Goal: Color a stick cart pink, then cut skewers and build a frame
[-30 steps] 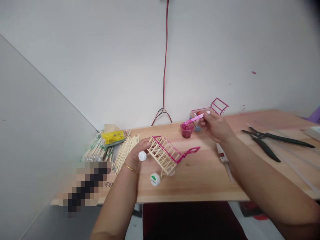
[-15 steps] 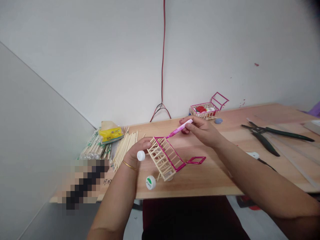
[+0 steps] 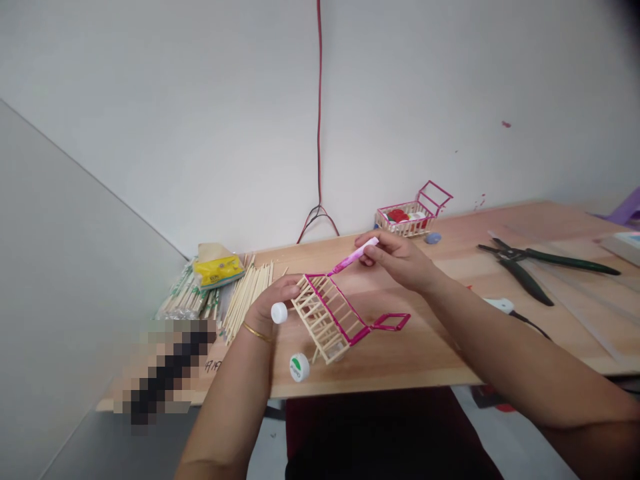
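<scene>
Above a wooden table (image 3: 410, 360), left hand (image 3: 274, 298) grips a likely light, fragile cart (image 3: 328, 310), best held at left, right hand (image 3: 401, 259) pinching a pink-stained tool (image 3: 355, 255)

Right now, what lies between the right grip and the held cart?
A pink-and-white stick, reaching from the right grip to the held cart, in the head view.

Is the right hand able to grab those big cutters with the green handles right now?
Probably not straight away: the right hand is holding a pink-stained stick. But the cutters seem to lie uncovered on the table, so once emptied, it likely could.
</scene>
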The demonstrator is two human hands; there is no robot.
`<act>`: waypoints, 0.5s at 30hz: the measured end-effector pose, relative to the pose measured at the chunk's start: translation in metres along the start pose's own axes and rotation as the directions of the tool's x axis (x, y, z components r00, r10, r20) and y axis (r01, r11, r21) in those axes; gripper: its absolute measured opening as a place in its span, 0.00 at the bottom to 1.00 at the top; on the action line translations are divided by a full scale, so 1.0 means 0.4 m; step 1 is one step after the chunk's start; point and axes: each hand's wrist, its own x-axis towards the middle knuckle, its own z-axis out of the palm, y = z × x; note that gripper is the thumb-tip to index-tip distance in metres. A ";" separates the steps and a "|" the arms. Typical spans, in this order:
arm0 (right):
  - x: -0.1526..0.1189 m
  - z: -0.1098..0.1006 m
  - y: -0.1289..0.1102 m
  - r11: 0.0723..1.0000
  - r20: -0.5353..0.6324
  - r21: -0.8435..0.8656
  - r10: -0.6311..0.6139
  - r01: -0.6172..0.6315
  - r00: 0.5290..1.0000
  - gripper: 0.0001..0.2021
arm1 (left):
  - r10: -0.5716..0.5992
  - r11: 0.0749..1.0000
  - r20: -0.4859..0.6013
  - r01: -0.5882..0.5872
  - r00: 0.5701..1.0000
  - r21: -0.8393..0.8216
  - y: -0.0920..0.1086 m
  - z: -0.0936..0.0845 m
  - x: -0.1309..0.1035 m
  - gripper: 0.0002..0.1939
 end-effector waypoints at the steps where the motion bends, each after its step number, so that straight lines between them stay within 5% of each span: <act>1: 0.000 0.000 0.000 1.000 0.001 -0.006 -0.006 0.006 1.000 0.12 | 0.001 1.000 -0.002 -0.001 1.000 -0.003 0.000 0.000 0.000 0.31; 15: -0.007 -0.020 -0.031 0.998 0.125 -0.056 -0.033 0.040 0.992 0.11 | 0.009 1.000 -0.027 -0.009 1.000 0.006 -0.003 -0.001 -0.003 0.30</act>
